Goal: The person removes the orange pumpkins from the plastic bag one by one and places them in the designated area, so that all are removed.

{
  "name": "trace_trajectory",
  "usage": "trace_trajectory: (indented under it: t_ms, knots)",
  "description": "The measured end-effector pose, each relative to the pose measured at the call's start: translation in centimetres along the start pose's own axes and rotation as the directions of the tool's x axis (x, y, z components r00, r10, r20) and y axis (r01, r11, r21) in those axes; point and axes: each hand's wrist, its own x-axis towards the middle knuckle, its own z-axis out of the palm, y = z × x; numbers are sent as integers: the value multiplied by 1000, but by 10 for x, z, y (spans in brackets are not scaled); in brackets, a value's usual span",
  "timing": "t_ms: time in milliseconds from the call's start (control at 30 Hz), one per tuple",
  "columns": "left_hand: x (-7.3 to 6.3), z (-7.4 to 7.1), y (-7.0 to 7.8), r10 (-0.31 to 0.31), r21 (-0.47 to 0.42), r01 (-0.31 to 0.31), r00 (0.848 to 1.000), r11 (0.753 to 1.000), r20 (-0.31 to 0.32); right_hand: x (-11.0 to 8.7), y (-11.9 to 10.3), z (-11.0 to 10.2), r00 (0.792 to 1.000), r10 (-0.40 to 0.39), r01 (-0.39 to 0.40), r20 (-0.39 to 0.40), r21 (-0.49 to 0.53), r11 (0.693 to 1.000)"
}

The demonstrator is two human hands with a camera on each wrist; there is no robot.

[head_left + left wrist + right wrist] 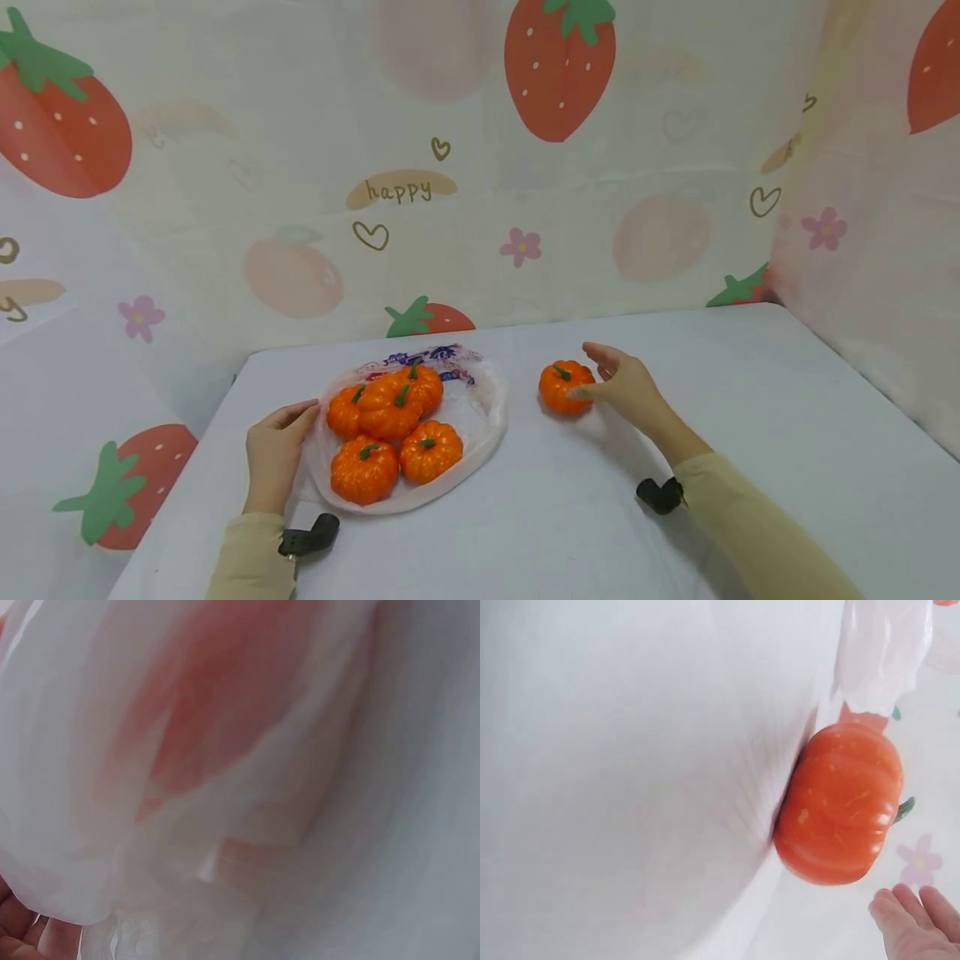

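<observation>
We have the left hand [276, 450] pinching the rim of the plastic bag [412, 497]; five orange pumpkins [388, 408] sit inside, right of those fingertips. Right hand [628, 390]: thumb and fingers spread; lone pumpkin [561, 392] on the table [540, 533] just left of them, contact we can't tell.

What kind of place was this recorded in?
Probably a staged tabletop recording corner indoors: a white-topped table set against a strawberry-print backdrop, with orange pumpkins, most of them in an open plastic bag.
</observation>
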Motion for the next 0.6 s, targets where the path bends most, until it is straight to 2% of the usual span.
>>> trace_trajectory:
  t_ms: [200,433,600]
  knots:
    - [0,0,0,7,-6,-7,1000,1000,-4,-13,-4,7,997,-70,74,-33,114,991]
    - [1,0,-1,-1,-10,1,1000,1000,-1,-16,-12,24,993,-111,114,-36,99,989]
    - [0,0,0,-2,-9,2,1000,1000,4,-15,-22,41,994,-110,111,-18,145,983]
